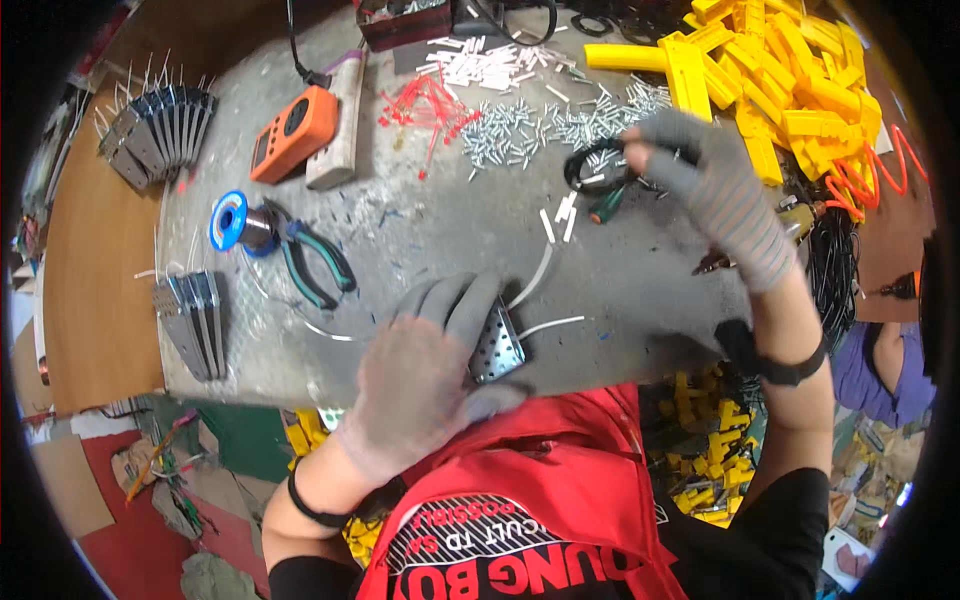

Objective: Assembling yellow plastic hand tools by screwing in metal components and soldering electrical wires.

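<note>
My left hand point(425, 365), in a grey glove, is closed around a perforated metal plate point(498, 347) at the table's front edge. Two white wires point(553, 324) stick out of the plate on its right side. Above the table at the right, my gloved right hand point(705, 180) has its fingers curled together, with a bare fingertip showing. Whatever lies in its fingers is hidden. Close by its fingertips are a loop of black cable point(577, 166), a green-handled tool point(606, 206) and a heap of small silver screws point(510, 133). Short white sleeves point(567, 212) lie between the two hands.
Green-handled pliers point(318, 262), a blue wire spool point(229, 221), an orange meter point(294, 134) and a white power strip point(338, 125) stand left. Finished-looking metal plates point(190, 320) are stacked at the left edge. Yellow plastic housings point(790, 75) pile up at the back right.
</note>
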Demonstrator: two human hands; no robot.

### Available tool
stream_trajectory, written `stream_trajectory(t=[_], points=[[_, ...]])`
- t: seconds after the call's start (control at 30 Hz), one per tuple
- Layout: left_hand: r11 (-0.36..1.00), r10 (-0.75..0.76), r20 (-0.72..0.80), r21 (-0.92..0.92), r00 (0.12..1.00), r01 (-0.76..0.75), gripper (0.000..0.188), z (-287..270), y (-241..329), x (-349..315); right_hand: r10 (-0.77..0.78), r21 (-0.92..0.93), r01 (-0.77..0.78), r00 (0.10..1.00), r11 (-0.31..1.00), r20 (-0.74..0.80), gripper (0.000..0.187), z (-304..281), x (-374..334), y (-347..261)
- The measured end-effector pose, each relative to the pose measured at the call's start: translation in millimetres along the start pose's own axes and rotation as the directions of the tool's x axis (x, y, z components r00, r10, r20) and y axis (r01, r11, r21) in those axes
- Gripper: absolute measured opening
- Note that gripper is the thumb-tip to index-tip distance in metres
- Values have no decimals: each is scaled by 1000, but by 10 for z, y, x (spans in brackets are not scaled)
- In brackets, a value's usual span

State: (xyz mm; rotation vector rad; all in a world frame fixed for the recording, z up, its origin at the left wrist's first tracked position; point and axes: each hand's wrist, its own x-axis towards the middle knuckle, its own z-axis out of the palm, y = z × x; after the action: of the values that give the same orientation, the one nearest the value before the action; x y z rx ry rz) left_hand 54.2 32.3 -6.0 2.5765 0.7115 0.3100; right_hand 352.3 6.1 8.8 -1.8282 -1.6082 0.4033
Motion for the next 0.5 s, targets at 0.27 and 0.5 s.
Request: stream_trajectory(t=[0.27,0.5], points=[[999,-40,18,-16,999,40,48,191,158,77,30,228,-41,998,973,49,22,349,-778,-120],[960,-239,60,-138,969,245,41,144,283,-22,-154,-71,153,988,986,-6,15,367,-1220,-149]])
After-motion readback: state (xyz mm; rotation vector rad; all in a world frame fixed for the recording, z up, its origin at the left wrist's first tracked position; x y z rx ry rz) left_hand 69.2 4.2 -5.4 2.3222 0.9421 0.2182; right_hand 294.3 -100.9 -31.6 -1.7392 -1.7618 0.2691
